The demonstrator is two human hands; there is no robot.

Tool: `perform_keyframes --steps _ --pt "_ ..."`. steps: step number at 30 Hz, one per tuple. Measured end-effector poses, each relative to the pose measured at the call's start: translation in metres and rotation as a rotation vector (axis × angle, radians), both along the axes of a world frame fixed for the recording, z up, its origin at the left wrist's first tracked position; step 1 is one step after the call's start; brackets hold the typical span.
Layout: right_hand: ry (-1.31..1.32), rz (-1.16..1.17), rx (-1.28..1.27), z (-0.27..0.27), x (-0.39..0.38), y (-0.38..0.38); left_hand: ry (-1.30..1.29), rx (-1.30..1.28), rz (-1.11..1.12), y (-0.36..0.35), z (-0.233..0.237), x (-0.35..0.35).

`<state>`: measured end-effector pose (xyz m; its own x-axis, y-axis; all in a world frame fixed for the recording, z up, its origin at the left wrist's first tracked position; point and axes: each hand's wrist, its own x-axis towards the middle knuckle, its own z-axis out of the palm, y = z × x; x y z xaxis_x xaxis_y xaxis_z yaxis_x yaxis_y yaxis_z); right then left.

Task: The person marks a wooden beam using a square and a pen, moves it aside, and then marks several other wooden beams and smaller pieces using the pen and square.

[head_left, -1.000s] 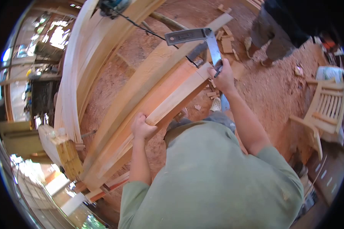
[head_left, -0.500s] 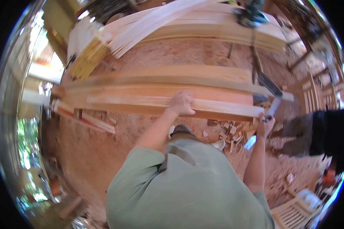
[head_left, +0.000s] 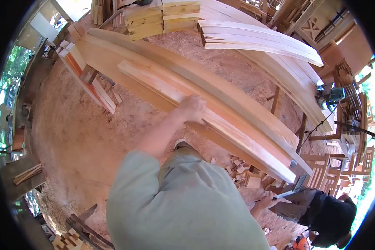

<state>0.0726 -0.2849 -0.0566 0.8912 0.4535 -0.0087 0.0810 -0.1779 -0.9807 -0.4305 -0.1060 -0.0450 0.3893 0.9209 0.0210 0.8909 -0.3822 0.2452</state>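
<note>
Left hand [head_left: 192, 109]: fingers curled over the long pale red-streaked wooden plank [head_left: 237, 133], which lies on top of the wider planed boards [head_left: 112, 50]. Right hand [head_left: 266, 202]: closed on the grey steel square [head_left: 294, 187], just by the plank's end. Risk: single-hand hold on smooth faces, so the plank may slide and the square skew.

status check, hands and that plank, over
Left hand grips top plank mid-length. Right hand holds steel square by the plank's end. Another person crouched close beside that end; offcuts on ground below.
</note>
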Motion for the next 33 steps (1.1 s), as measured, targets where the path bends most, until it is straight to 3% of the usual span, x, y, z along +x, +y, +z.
perform_keyframes --steps 2,3,5,7,9,11,15,17,21,22,24,27,29,33 --pt "0.077 0.063 -0.027 -0.009 -0.006 -0.002 -0.073 -0.246 0.052 0.021 0.004 0.002" --pt "0.072 0.05 -0.029 -0.005 -0.016 -0.001 -0.076 -0.248 0.039 0.027 0.006 0.002" --pt "0.076 0.118 -0.023 0.004 -0.041 0.014 -0.206 0.002 -0.074 0.039 0.01 0.001" --pt "0.046 0.154 -0.006 0.009 -0.054 0.027 -0.23 -0.025 -0.041 0.048 -0.007 0.01" --pt "-0.001 0.339 0.045 0.006 -0.052 0.037 -0.26 -0.056 0.002 0.04 -0.013 0.025" --pt "0.002 0.443 0.011 -0.007 -0.033 0.049 -0.155 0.254 -0.021 0.014 -0.005 0.04" --pt "-0.253 0.624 0.08 -0.015 -0.03 0.097 -0.075 0.261 0.002 0.026 -0.005 0.048" --pt "-0.393 0.725 0.002 -0.005 -0.042 0.125 0.048 -0.168 -0.076 0.044 0.018 0.043" --pt "-0.575 0.859 -0.068 0.007 -0.05 0.166 0.022 -0.147 -0.098 0.055 0.0 0.034" --pt "-0.578 0.885 -0.153 0.005 -0.046 0.174 -0.07 -0.033 -0.042 0.059 -0.005 0.031" --pt "-0.601 0.914 -0.158 0.01 -0.052 0.182 -0.153 0.074 0.016 0.054 -0.01 0.031" --pt "-0.549 0.925 -0.067 0.001 -0.053 0.197 0.009 0.065 0.0 0.037 -0.012 0.041" --pt "-0.791 0.954 -0.158 -0.006 -0.048 0.199 -0.069 0.17 0.056 0.031 -0.023 0.041" --pt "-1.003 0.863 -0.211 -0.004 -0.059 0.193 0.03 0.1 -0.044 0.026 -0.004 0.035"
